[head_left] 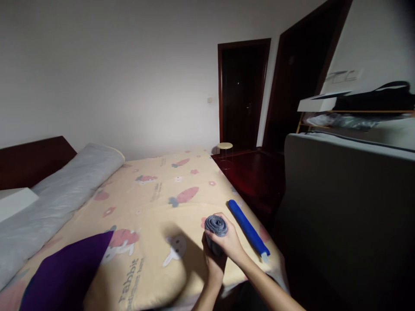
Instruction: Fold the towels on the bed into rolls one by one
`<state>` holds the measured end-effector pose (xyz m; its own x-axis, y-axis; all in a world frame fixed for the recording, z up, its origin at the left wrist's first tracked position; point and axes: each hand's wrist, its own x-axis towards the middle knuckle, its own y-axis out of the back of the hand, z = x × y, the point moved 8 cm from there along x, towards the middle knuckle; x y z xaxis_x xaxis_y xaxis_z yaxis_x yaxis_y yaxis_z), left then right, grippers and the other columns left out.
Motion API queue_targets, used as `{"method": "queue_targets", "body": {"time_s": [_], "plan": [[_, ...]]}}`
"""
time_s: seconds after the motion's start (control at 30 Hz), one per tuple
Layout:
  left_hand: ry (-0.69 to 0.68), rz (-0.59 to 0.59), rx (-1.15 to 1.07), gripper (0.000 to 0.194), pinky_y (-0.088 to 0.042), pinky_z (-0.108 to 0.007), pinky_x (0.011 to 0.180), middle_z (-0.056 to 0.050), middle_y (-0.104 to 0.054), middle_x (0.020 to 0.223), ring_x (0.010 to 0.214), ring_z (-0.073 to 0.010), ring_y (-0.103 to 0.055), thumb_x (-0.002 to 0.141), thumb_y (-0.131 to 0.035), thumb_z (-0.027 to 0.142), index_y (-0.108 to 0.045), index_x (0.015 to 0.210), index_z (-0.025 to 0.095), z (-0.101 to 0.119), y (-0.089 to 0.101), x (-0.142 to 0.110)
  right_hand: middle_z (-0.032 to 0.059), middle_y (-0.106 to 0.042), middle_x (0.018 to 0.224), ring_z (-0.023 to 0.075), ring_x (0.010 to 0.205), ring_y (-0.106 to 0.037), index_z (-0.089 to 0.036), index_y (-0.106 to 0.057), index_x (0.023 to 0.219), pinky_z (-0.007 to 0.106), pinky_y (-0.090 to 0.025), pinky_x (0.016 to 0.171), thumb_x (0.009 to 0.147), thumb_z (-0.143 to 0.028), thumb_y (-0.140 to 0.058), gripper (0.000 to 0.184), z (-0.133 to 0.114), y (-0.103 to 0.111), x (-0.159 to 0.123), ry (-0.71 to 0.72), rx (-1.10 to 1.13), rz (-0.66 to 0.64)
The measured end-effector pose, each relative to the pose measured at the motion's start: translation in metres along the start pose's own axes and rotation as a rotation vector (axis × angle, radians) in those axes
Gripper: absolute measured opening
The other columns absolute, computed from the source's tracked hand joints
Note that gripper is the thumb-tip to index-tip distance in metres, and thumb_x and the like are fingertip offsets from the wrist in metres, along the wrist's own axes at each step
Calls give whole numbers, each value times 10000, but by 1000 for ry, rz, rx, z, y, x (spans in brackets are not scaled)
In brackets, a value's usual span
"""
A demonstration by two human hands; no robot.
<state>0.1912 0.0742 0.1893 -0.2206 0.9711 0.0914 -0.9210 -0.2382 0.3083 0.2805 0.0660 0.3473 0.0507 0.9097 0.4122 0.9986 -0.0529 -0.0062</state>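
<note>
Both hands hold a rolled grey cloth (pixel 215 225) upright above the near right part of the bed (pixel 155 203). My right hand (pixel 228 241) wraps round the roll from the right, fingers closed on it. My left hand (pixel 212 261) grips the roll from below, partly hidden by the right hand. A blue stick-shaped object with a pale tip (pixel 248 231) lies on the sheet just right of my hands, near the bed's edge.
A purple cloth (pixel 71 272) lies at the bed's near left. A long grey bolster (pixel 61 194) runs along the dark headboard. A grey mattress or sofa back (pixel 343 207) stands at right with a shelf behind. A small stool (pixel 225 147) stands by the dark doorway.
</note>
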Motion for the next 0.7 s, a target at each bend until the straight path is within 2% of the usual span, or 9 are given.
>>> {"method": "queue_targets", "body": {"time_s": [0.07, 0.13, 0.37, 0.5, 0.7], "plan": [[20, -44, 37, 662, -476, -388, 1001, -94, -618, 1291, 1195, -300, -564, 709, -636, 376, -480, 1338, 241, -7, -4, -1, -3, -641, 797, 196, 739, -621, -239, -537, 863, 314, -514, 692, 662, -284, -707, 267, 1, -1, -1, -8, 10, 7], [51, -54, 79, 639, -474, -377, 1001, -76, -627, 1283, 1191, -292, -568, 717, -631, 355, -488, 1333, 259, -14, -4, -2, 6, -654, 810, 203, 755, -629, -241, -533, 865, 321, -516, 702, 663, -281, -701, 266, 3, -2, -2, -19, 27, 3], [149, -55, 181, 682, -468, -358, 1008, -72, -617, 1303, 1196, -279, -569, 731, -564, 286, -414, 1396, 252, -49, -6, -8, 15, -667, 828, 205, 777, -636, -239, -533, 867, 327, -519, 721, 667, -292, -708, 271, 7, -3, -2, -28, 52, 26], [185, -75, 167, 682, -451, -362, 1029, -110, -631, 1277, 1206, -303, -562, 722, -558, 310, -437, 1385, 203, -71, -10, -13, 2, -653, 798, 198, 750, -631, -239, -538, 857, 311, -520, 693, 652, -301, -717, 279, 6, -2, -3, -31, 51, 45], [186, -158, 83, 713, -418, -351, 1051, -136, -606, 1310, 1244, -317, -533, 694, -548, 401, -462, 1370, 190, -91, -16, -14, 10, -661, 824, 195, 767, -634, -235, -537, 875, 311, -521, 709, 669, -302, -715, 280, 6, -2, -4, -29, 45, 55]]}}
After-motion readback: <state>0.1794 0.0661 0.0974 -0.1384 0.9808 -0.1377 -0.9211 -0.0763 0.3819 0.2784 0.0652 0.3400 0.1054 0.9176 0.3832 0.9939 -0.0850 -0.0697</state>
